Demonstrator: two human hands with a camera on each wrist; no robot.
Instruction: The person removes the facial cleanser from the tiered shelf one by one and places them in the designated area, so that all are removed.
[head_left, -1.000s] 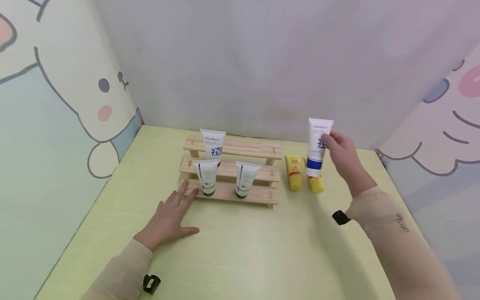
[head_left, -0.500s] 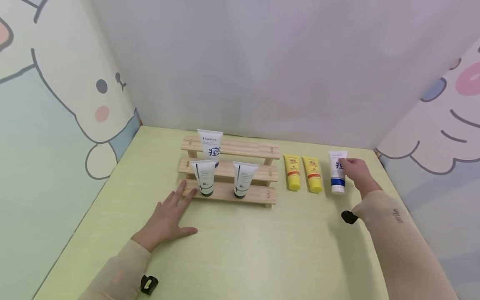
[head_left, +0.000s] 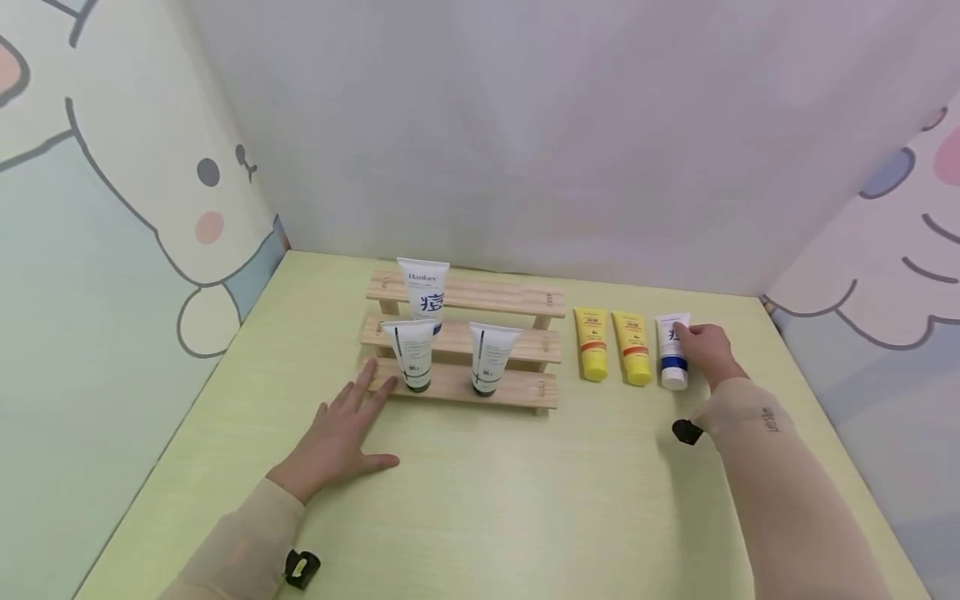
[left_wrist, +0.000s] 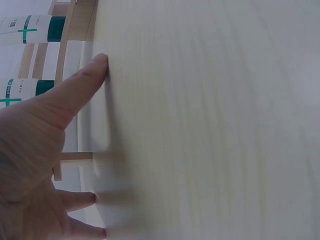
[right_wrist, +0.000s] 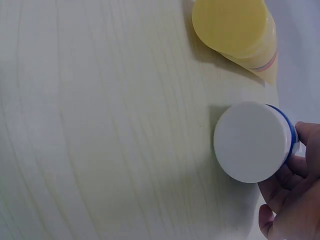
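Note:
A white squeeze tube with a blue band (head_left: 672, 354) lies on the table at the right, cap toward me. My right hand (head_left: 708, 352) holds it from its right side, thumb on the front. In the right wrist view its white cap (right_wrist: 251, 142) faces the camera, and the fingers behind it are partly hidden. My left hand (head_left: 333, 437) is spread on the table, its fingertips at the left front corner of the three-step wooden rack (head_left: 457, 385). Two white tubes with dark green caps, one left (head_left: 414, 357) and one right (head_left: 492, 358), stand on the lowest step.
Another blue-and-white tube (head_left: 425, 292) stands upright on the rack's left, behind a green-capped one. Two yellow tubes, left (head_left: 592, 343) and right (head_left: 633, 348), lie between the rack and my right hand. A grey backdrop (head_left: 510, 142) rises behind the table.
My right hand has carried the blue-banded tube right and down, from above the yellow tubes to the table beside them, then drawn it slightly closer to them. My left hand has stayed put.

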